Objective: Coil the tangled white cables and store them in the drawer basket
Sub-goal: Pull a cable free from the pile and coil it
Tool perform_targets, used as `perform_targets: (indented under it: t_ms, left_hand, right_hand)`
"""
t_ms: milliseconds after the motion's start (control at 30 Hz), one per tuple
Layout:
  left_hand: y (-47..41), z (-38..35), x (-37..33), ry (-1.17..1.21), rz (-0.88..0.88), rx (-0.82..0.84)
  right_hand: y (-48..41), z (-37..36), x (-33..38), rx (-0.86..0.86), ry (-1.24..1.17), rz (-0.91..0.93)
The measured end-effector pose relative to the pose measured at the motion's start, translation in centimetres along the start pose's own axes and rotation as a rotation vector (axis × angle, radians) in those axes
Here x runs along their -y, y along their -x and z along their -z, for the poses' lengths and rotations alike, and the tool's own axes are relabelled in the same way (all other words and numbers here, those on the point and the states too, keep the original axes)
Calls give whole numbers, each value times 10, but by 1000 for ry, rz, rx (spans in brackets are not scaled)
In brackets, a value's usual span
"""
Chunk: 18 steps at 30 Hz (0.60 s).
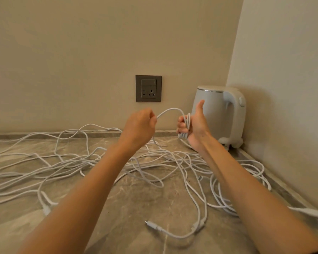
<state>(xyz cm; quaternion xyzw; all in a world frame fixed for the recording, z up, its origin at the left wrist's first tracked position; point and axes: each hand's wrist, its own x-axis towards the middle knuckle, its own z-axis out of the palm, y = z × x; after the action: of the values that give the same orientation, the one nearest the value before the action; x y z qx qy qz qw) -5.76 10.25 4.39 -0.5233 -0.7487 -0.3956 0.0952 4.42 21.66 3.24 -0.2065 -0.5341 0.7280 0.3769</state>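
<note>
Right hand [195, 128]: fingers [180, 125] curled round small coil [186, 125], thumb up. Left hand [139, 125] pinches feed strand [170, 110]. Risk: tangle [154, 162] at 6 o'clock may snag, tightening knots, dragging coil loose.

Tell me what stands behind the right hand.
A white kettle, in the wall corner. The right hand and the cable wound on it hide its lower left side.

Both my bare forearms reach forward, my left hand [139, 125] raised with fingers pinched on a strand of white cable [168, 109], my right hand [195, 125] beside it, thumb up, fingers curled round its coils.
</note>
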Motion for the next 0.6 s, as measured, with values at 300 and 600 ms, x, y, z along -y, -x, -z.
perform_targets:
  t_ms: [300, 600]
  left_hand:
    - [0, 8, 0, -160, -204, 85]
    - [6, 8, -11, 172, -248, 158]
  right_hand:
    - [10, -10, 7, 457, -2, -306]
    - [4, -10, -5, 224, 373, -148]
